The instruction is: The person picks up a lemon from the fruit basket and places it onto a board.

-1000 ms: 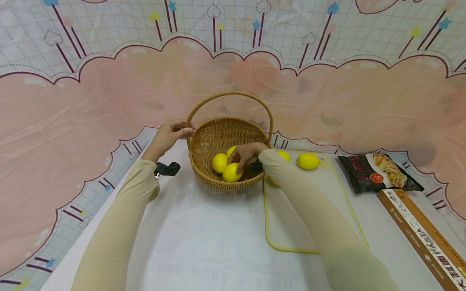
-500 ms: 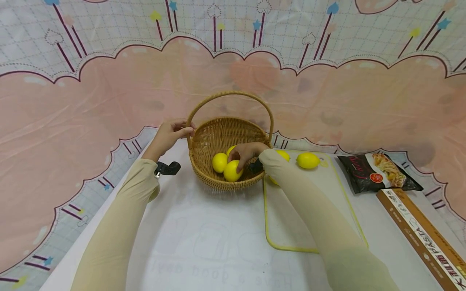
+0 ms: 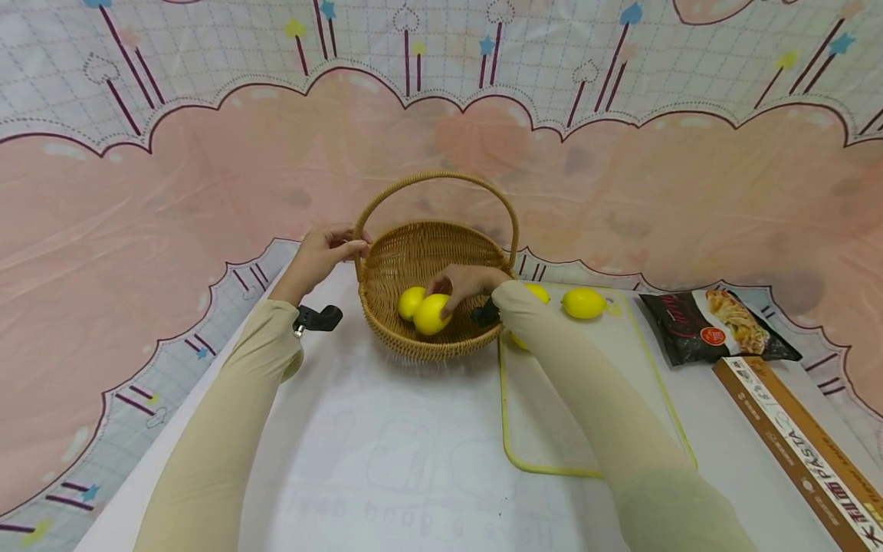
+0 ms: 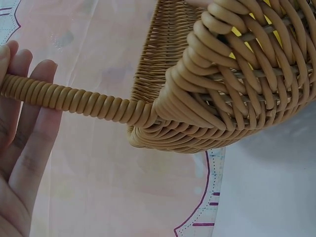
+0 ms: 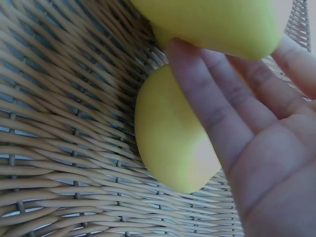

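Observation:
A wicker basket (image 3: 428, 245) with an arched handle (image 3: 438, 175) stands tilted toward me at the table's middle. My left hand (image 3: 320, 257) holds the left side of that handle; in the left wrist view, fingers (image 4: 35, 111) and thumb lie on either side of it. Inside the basket, my right hand (image 3: 469, 281) pinches a yellow lemon (image 3: 431, 316) between thumb and fingertips. A second lemon (image 3: 410, 302) sits just left of it. The right wrist view shows the held lemon (image 5: 217, 24) raised over a lemon (image 5: 170, 133) resting on the weave.
Right of the basket lies a yellow-edged cutting board (image 3: 566, 414). On it are a lemon (image 3: 584, 303) and others partly hidden by the right sleeve. Farther right lie a black food packet (image 3: 690, 330) and a long pasta box (image 3: 800, 452). A patterned cloth (image 3: 241, 184) hangs behind.
My right hand has moved the pinched lemon up and slightly left within the basket. The lemon behind it is now hidden, and the left one has shifted slightly. My left hand stays put.

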A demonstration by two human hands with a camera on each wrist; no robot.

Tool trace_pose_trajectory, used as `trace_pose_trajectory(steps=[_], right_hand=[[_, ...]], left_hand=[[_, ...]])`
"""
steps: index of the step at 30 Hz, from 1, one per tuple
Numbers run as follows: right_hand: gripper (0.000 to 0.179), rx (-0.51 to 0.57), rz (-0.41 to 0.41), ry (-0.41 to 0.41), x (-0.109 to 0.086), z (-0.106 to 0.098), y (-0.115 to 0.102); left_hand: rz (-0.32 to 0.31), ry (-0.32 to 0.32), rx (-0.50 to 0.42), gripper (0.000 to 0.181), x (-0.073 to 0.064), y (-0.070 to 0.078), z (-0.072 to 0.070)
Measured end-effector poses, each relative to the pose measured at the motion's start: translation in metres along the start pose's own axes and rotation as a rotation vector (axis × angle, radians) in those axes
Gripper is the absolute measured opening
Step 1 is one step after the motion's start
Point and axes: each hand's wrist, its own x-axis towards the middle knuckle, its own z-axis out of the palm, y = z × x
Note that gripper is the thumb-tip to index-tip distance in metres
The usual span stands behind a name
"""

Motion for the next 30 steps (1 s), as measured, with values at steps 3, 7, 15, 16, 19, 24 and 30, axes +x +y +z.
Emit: trace_pose_trajectory(steps=[3,7,15,16,19,24,30], right_hand=[[0.045,-0.002,-0.019,0.046,-0.0011,-0.0014,-0.0010],[0.047,0.040,-0.051,0.105,-0.0017,-0.0029,-0.0008],[0.043,0.116,-0.102,0.213,0.0000,-0.0049,0.0026],[0.043,0.122,-0.103,0.226,0.0000,-0.0052,0.0030],[0.043,0.145,-0.092,0.264,-0.0011,-0.0055,0.0025],[0.044,0.153,-0.087,0.315,-0.0033,-0.0075,0.0015],[0.045,0.166,-0.114,0.361,-0.0036,-0.0105,0.0015]], left_hand=[[0.000,0.001,-0.004,0.022,-0.0002,0.0001,0.0000],[-0.007,0.004,0.002,0.022,-0.0004,0.0008,0.0002],[-0.004,0.005,-0.015,0.021,-0.0003,0.0006,0.0004],[-0.005,0.006,-0.014,0.021,-0.0003,0.0005,0.0004],[-0.007,0.007,-0.013,0.021,-0.0002,0.0003,0.0005],[-0.011,0.011,-0.006,0.021,0.0003,-0.0003,0.0006],[-0.015,0.015,0.010,0.022,0.0010,-0.0010,0.0005]])
